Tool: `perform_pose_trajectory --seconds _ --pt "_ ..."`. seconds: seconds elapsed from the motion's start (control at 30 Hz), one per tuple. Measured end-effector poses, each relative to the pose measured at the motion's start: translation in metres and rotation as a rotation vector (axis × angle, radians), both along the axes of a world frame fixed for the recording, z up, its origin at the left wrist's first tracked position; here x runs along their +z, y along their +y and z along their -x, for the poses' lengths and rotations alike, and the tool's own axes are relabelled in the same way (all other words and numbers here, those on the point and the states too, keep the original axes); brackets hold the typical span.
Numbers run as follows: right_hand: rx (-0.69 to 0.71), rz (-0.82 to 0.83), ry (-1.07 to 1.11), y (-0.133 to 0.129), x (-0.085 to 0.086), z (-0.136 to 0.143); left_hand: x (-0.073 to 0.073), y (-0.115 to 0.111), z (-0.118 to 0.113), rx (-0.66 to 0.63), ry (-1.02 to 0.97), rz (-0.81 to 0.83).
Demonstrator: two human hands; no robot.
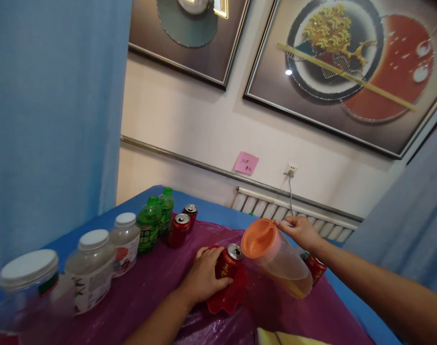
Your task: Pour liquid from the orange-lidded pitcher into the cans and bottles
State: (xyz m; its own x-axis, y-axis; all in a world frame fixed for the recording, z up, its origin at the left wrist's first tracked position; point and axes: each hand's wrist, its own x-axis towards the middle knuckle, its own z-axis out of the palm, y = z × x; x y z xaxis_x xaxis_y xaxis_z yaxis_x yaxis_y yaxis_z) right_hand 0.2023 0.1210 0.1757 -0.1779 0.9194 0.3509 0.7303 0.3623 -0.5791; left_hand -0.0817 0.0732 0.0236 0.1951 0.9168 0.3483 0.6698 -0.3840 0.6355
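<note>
My left hand (203,276) is wrapped round a red drink can (228,262) with an opened top. Beneath the can lies a red wavy-edged dish (223,303), partly covered by the hand. On the right, my right hand (302,232) grips a clear plastic pitcher (281,270) by its handle side. The pitcher is tilted left, its orange lid (260,238) close to the can's top, with some yellowish liquid low inside. I cannot tell whether anything flows out. Behind the pitcher another red can (314,268) is partly hidden.
Along the left stand clear jars with white lids (92,239), green bottles (150,225) and two more red cans (179,231). Purple plastic sheeting (150,287) covers the blue table (204,211). A yellow cloth-like item (286,337) lies at the front. Behind are a radiator (272,206) and wall.
</note>
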Motion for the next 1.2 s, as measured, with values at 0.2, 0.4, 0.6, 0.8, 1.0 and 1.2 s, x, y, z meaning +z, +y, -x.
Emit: perform_pose_trajectory --seconds 0.2,0.4,0.6,0.8,1.0,1.2 --pt "-0.007 0.000 -0.009 0.0010 -0.0001 -0.0016 -0.0014 0.0001 0.0004 -0.007 -0.006 -0.028" --pt "-0.014 -0.011 0.021 0.0009 -0.0017 -0.0019 -0.0024 0.0008 0.0007 -0.003 -0.014 -0.021" --pt "-0.028 0.012 0.014 -0.0006 0.0009 -0.0012 -0.0035 0.0014 0.0006 -0.013 -0.012 -0.016" --pt "-0.029 0.012 0.021 -0.0021 0.0015 -0.0003 -0.0021 0.0007 0.0004 -0.023 -0.021 -0.035" --pt "-0.044 0.018 0.023 -0.0031 0.0019 0.0012 -0.0008 -0.0003 0.0000 -0.015 -0.013 -0.035" --pt "-0.042 0.031 0.011 -0.0033 0.0038 0.0011 -0.0015 0.0002 -0.0002 -0.011 -0.002 -0.033"
